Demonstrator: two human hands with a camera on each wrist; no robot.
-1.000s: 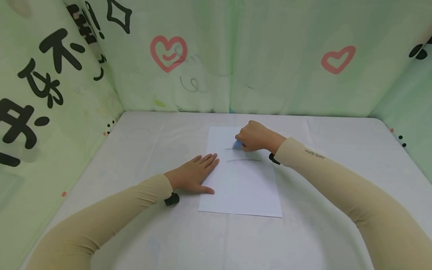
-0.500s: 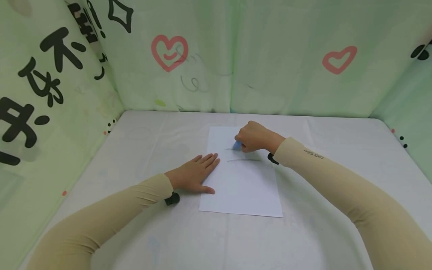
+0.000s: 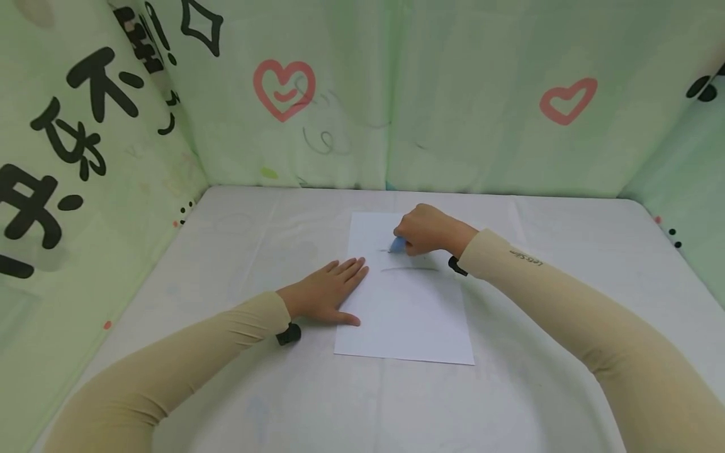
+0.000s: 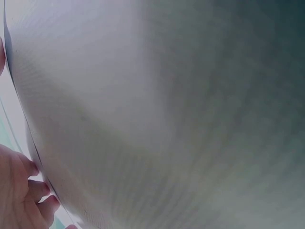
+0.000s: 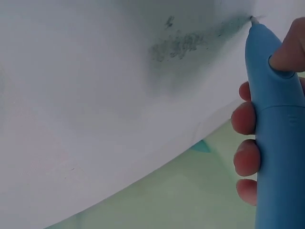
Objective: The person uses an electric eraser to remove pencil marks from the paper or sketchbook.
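Our right hand (image 3: 433, 230) grips the tool (image 5: 281, 138), its tip on the far half of the paper (image 3: 404, 314); our left hand (image 3: 323, 292) lies spread across the left edge. We judge the tool stiff and light, best held round its barrel.

A white table (image 3: 294, 220) extends beneath the fingers (image 3: 354, 272). Beyond the fingers stands a pale green back wall (image 3: 464, 126) bearing two red heart outlines (image 3: 282, 117). Left of the fingers, a side wall (image 3: 136, 170) carries large black characters (image 3: 98, 94). Right of the fingers stands another green panel (image 3: 696, 189). Lighting is soft.
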